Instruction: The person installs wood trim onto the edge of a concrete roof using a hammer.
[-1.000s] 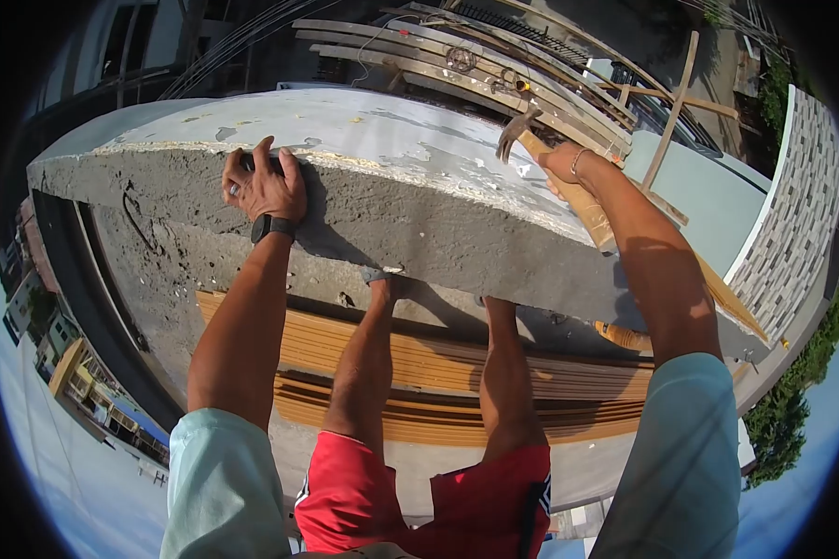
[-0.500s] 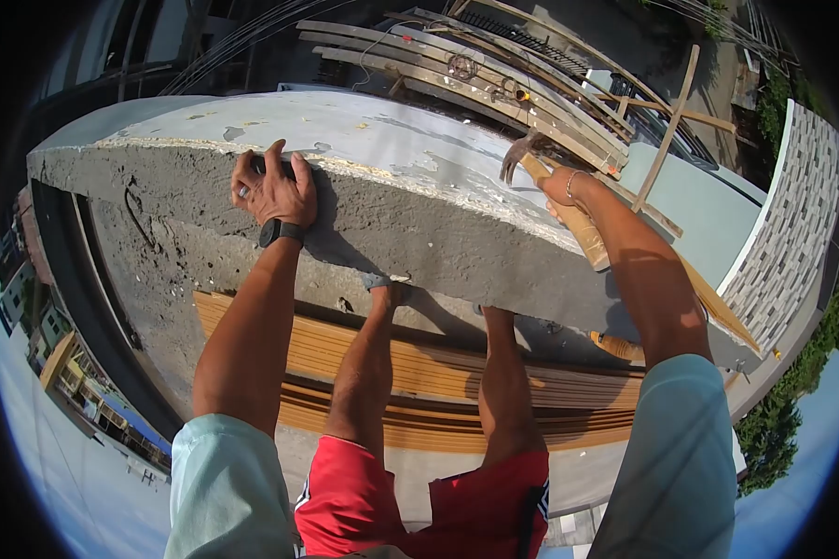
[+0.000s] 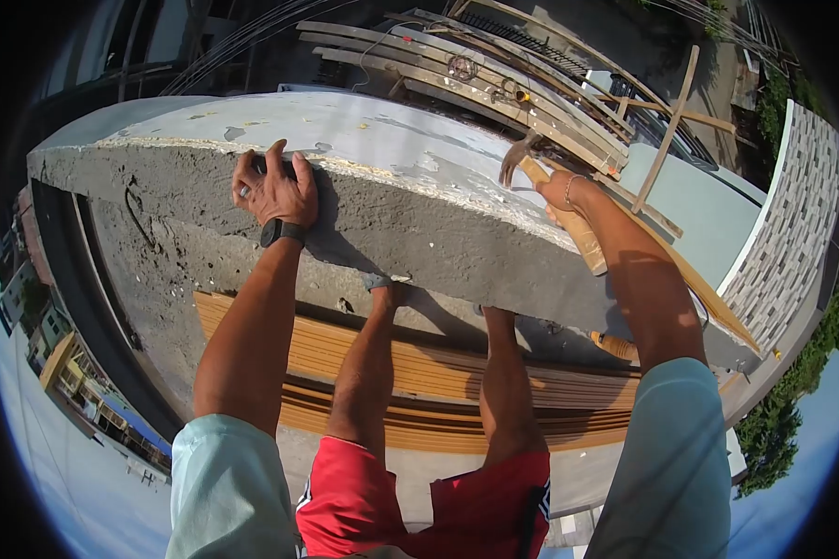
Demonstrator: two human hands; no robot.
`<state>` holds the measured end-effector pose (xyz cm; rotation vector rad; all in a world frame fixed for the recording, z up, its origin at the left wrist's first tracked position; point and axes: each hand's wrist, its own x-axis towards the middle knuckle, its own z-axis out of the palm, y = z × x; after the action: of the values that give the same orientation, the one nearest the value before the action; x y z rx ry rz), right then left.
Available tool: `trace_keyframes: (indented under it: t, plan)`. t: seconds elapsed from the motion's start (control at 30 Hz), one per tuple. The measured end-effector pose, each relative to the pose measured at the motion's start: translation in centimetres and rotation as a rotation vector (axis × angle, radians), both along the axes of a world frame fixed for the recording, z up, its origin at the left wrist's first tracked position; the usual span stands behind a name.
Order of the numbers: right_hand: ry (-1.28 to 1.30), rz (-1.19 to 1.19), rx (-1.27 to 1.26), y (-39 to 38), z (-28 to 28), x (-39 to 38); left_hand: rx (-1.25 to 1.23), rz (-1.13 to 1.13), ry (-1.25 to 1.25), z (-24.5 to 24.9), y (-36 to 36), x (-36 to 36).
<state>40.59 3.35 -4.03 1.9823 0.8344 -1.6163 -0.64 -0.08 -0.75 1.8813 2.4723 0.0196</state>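
My left hand [image 3: 278, 191], with a dark watch on the wrist, rests on top of the rough grey concrete ledge [image 3: 419, 228], its fingers spread and bent over the chipped edge. Nothing is held in it. On the right, my right hand [image 3: 563, 194] is wrapped round the wooden handle of a claw hammer [image 3: 583, 240]. The hammer's metal head points away from me, over the flaking white wall face [image 3: 419, 154] just past the ledge's chipped edge.
Long brown planks [image 3: 429, 382] lie by my legs, behind the ledge. A yellow bottle-like object [image 3: 613, 346] lies at the right. Below the far side are wooden scaffold boards [image 3: 531, 107] with cables on them. A brick-patterned wall [image 3: 788, 205] curves at the right.
My right forearm and elbow have shifted slightly left, and the hammer's handle end has moved a little. My left hand stays in the same place.
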Motion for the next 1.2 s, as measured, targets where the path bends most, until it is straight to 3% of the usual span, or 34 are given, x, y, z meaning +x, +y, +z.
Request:
trace_keyframes:
  t: [0.07,0.13,0.2,0.23,0.33,0.37,0.53,0.63,0.67,0.73,0.8,0.87,0.9,0.93,1.0,1.07,1.17,1.2]
  plan:
    - [0.149,0.14,-0.162,1.5,0.0,1.1,-0.019,0.02,0.005,0.5,0.0,0.4]
    - [0.121,0.168,-0.113,1.4,0.3,0.4,-0.009,0.024,-0.005,0.3,-0.2,0.5]
    - [0.044,-0.162,0.004,0.6,0.8,-0.8,0.014,0.021,-0.001,0.1,0.2,0.4]
    - [0.047,0.174,-0.137,1.4,1.3,-0.9,0.012,0.017,-0.008,0.0,0.1,0.3]
    - [0.122,0.11,-0.121,2.2,0.8,0.4,-0.007,0.023,-0.014,0.6,0.0,0.4]
    - [0.118,-0.116,-0.057,1.6,0.0,0.7,-0.01,0.02,-0.024,0.9,0.1,0.7]
    - [0.062,0.129,-0.143,1.7,1.2,-0.5,0.033,0.022,0.009,0.5,0.2,0.3]
    - [0.106,-0.353,-0.002,1.2,1.2,0.7,-0.005,0.018,0.01,0.7,0.1,0.6]
    - [0.108,-0.353,0.008,1.2,1.1,0.8,0.005,0.017,0.011,0.4,0.1,0.5]
    - [0.062,0.003,-0.166,0.8,1.7,0.1,0.027,0.006,-0.018,0.1,0.1,0.4]
    - [0.031,0.013,-0.163,0.7,1.1,0.5,0.021,0.019,-0.002,0.0,-0.3,0.1]
    - [0.063,-0.194,-0.09,0.8,0.0,1.8,0.003,0.008,-0.018,0.6,0.0,0.5]
    - [0.068,-0.407,0.025,0.3,0.3,1.0,0.003,0.013,0.022,0.4,0.0,0.4]
    - [0.071,-0.408,0.035,0.7,0.5,0.7,0.013,0.012,0.023,0.2,0.1,0.4]
    - [0.033,0.084,-0.184,0.8,1.1,0.0,0.029,0.005,0.0,0.1,0.0,0.4]
    - [0.112,0.126,-0.192,1.0,-0.1,1.1,0.016,0.012,0.007,0.5,-0.1,0.2]
    - [0.074,-0.47,0.045,0.4,-0.5,0.2,0.019,0.023,-0.001,0.4,-0.1,0.6]
    - [0.081,-0.477,0.05,0.9,-0.3,-0.1,0.016,0.022,-0.005,0.3,0.1,0.6]
